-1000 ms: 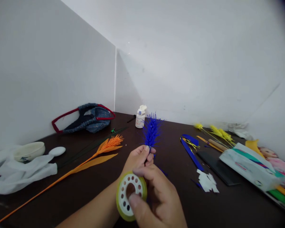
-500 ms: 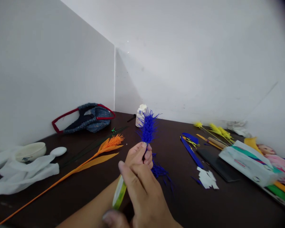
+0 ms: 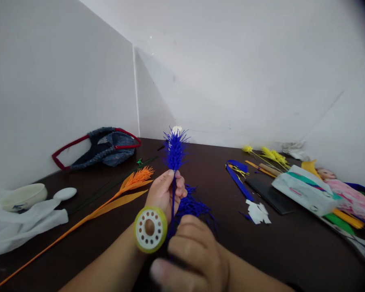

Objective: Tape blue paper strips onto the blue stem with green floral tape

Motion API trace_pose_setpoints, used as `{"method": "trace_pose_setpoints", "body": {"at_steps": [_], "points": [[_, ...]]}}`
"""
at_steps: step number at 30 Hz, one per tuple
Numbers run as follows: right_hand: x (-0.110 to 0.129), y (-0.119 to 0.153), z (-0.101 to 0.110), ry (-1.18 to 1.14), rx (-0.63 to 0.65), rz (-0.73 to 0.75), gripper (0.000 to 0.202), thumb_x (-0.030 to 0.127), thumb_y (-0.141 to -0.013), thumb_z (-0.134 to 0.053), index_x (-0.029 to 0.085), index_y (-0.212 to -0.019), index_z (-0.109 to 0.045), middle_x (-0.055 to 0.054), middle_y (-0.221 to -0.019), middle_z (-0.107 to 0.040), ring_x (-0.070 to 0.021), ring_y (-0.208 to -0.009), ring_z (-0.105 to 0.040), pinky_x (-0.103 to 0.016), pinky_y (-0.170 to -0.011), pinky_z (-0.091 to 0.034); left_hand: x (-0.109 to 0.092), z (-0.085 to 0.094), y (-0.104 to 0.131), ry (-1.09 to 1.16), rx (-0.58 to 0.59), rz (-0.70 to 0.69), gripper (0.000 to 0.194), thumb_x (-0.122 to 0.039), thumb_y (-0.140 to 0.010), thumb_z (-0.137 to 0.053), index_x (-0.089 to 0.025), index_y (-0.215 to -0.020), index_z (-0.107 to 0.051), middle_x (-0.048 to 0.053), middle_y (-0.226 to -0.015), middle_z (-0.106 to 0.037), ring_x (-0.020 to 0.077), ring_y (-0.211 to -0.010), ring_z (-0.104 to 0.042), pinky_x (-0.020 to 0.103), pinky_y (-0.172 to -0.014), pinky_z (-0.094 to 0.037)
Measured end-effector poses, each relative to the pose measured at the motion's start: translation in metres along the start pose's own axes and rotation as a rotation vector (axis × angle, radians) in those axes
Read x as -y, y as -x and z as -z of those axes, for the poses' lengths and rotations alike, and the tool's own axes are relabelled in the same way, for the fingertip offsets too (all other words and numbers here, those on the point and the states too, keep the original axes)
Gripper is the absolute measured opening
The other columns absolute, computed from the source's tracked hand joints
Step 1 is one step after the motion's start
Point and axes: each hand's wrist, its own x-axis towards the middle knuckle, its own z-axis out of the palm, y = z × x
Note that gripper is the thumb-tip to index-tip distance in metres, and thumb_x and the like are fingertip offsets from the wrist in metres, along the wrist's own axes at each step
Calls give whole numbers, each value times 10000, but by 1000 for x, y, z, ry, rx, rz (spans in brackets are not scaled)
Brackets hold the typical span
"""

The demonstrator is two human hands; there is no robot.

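Note:
A blue wheat-like flower head stands upright on a thin blue stem. My left hand pinches that stem just under the head. A yellow tape roll with a white holed core is in front of my left wrist, its flat face turned to me. Nearer to me, my right hand is closed beside the lower stem, its thumb blurred; what its fingers hold is hidden. Blue paper scraps lie on the dark table behind my hands.
On the left are an orange flower, white bowl, spoon and denim bag. Blue strips, white pieces, yellow flowers, a black slab, packet and doll lie right.
My right hand has moved down from beside my left hand and closed. The tape roll has turned to show its flat face. The view has shifted slightly, and the blue head appears further left.

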Motion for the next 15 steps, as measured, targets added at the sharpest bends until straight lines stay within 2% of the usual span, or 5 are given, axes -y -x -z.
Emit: {"method": "trace_pose_setpoints", "body": {"at_steps": [2,4,5,9,15], "points": [[-36,20,12,79,21,-185,291,159,-869,-413,211,-1097,-587,-40,-793,-638,-168,-749,-579,-315,-701,-481,-3,-1,1,32,21,-1,156,-259,-860,-500,-123,-842,-574,-15,-645,-525,56,-477,-480,192,-472,-462],[-78,38,19,270,210,-644,306,131,-870,-374,190,-1029,-630,-87,-916,-649,-194,-886,-578,-355,-795,-462,-7,-3,3,82,73,32,184,-217,-870,-464,-119,-733,-540,-61,-511,-387,16,-349,-320,132,-354,-354],[-98,45,20,283,295,-713,310,106,-859,-379,172,-984,-654,-100,-908,-658,-202,-881,-586,-360,-795,-463,-9,-4,4,110,110,59,195,-202,-873,-447,-118,-717,-530,-70,-493,-351,9,-328,-270,120,-324,-315],[-147,60,5,236,563,-759,240,78,-778,-518,188,-880,-705,-62,-868,-700,-179,-842,-622,-293,-801,-469,-14,-7,7,139,202,106,189,-183,-871,-432,-114,-723,-528,-78,-490,-335,0,-312,-197,101,-288,-260],[-161,57,-30,286,810,-760,162,192,-850,-532,174,-936,-669,-69,-963,-668,-188,-942,-599,-333,-858,-450,-7,-6,6,-147,125,-45,205,-263,-856,-474,-137,-703,-529,-61,-478,-412,22,-329,-311,150,-365,-365]]}}
